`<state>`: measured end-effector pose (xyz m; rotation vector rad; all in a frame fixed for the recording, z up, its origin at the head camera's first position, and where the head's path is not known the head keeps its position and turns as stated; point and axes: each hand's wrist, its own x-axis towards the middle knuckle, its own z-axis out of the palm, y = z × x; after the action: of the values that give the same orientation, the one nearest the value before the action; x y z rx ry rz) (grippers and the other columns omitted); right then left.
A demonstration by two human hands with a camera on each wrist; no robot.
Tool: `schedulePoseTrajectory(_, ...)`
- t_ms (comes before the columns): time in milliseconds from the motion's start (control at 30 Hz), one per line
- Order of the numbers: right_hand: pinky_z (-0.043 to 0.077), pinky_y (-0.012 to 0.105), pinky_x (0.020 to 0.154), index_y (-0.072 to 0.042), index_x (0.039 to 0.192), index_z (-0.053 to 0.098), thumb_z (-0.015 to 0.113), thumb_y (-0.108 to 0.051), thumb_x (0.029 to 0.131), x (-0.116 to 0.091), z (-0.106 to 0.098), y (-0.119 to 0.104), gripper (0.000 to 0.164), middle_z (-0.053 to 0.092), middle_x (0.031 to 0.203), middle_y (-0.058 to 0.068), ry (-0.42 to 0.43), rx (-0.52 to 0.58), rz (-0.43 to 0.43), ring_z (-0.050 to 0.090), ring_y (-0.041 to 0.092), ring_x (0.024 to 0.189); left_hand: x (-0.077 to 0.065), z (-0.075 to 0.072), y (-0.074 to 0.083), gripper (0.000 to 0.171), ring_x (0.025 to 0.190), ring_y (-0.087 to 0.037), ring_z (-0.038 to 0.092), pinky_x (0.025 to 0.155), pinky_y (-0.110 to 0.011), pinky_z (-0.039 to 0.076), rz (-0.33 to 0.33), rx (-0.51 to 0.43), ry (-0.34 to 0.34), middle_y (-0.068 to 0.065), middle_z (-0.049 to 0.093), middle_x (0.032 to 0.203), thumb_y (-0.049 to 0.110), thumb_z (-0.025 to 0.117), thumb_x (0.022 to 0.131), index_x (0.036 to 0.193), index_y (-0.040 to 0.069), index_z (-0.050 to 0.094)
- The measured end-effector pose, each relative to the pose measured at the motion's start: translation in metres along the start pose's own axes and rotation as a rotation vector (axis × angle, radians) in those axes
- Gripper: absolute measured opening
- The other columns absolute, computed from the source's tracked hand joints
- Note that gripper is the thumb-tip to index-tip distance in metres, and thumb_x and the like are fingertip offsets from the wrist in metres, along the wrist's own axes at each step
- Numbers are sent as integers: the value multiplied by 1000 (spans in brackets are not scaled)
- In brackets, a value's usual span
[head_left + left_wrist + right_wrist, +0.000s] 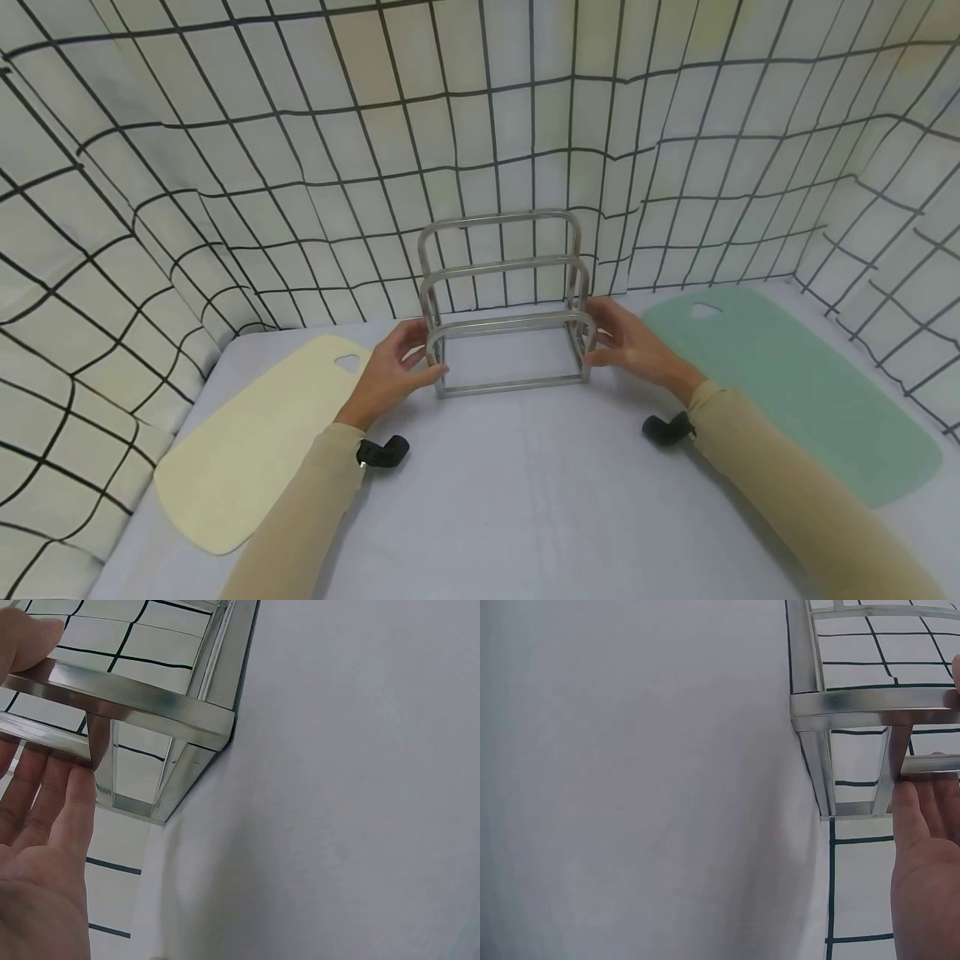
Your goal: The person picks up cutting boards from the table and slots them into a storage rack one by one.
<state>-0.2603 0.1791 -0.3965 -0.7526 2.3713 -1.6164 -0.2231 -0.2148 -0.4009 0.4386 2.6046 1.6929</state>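
While I run this remotely, my L hand (387, 369) and R hand (632, 343) grip the metal rack (510, 322) by opposite sides, thumbs in front, fingers behind. It stands upright on the white tabletop (510, 492), near the grid-pattern backdrop (360, 204), btwn a cream board (258, 450) and a green board (795, 375), both flat.

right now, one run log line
left hand: grips silver three-hoop metal rack; right hand: grips rack; flat pale yellow board: left; flat mint green board: right
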Motion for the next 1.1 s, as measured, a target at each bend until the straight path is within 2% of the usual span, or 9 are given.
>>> schedulePoseTrajectory(400,29,55,129,-7,151,38,76,3,83,-1,0,-4,79,46,158,15,0,-17,-2,40,37,153,-3,-1,5,78,147,-26,48,118,-26,45,-25,11,-4,-8,52,151,19,84,86,152,13,44)
schedulePoseTrajectory(700,32,53,128,-14,159,27,79,1,81,-2,-5,-2,94,42,160,13,8,-20,32,41,37,152,-5,-5,6,77,144,-26,52,121,-39,45,-2,39,-5,-6,54,150,25,84,87,152,19,44)
schedulePoseTrajectory(833,35,54,126,-13,159,28,77,2,82,-6,-11,-2,92,42,160,16,23,-17,27,42,39,150,-10,-8,7,77,143,-26,52,120,-46,47,16,29,21,-6,53,151,25,81,90,155,19,41)
schedulePoseTrajectory(1100,40,57,122,-11,158,28,76,-1,86,-18,-18,0,87,42,158,19,38,-42,38,44,41,148,-23,-12,12,73,142,-27,52,119,-50,47,-4,10,97,-15,53,153,27,79,92,154,15,41)
